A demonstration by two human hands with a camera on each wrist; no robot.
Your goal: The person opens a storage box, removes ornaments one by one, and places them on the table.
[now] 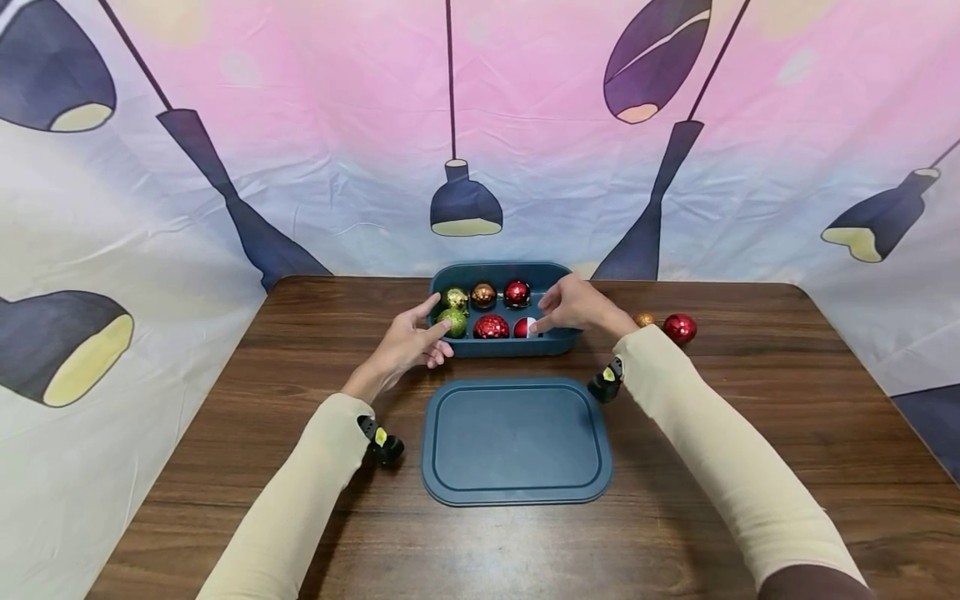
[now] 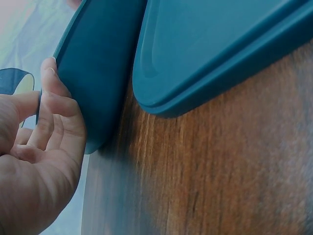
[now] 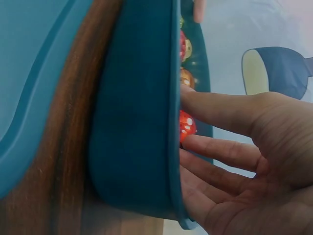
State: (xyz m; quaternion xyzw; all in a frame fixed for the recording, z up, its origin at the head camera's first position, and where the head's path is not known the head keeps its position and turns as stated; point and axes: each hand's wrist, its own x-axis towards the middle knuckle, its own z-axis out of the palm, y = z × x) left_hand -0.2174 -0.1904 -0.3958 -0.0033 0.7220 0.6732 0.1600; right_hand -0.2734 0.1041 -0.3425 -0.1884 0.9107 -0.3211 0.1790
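Your left hand [image 1: 408, 342] rests against the left end of the blue box [image 1: 555, 340], fingers straight and loosely spread, gripping nothing; the left wrist view shows a fingertip [image 2: 49, 68] touching the box's outer wall. Your right hand [image 1: 573, 304] reaches over the box's right end with its fingers relaxed and apart, the index finger pointing down at a red and white ball [image 1: 522, 327] in the near right compartment. The box sits at the far middle of the tabletop [image 1: 750, 433] and also holds a green ball [image 1: 452, 322], a gold ball [image 1: 455, 297], a brown ball [image 1: 483, 294] and two red balls. Its lid [image 1: 516, 442] lies flat just near of it. Two more balls lie to the right, beside your right sleeve.
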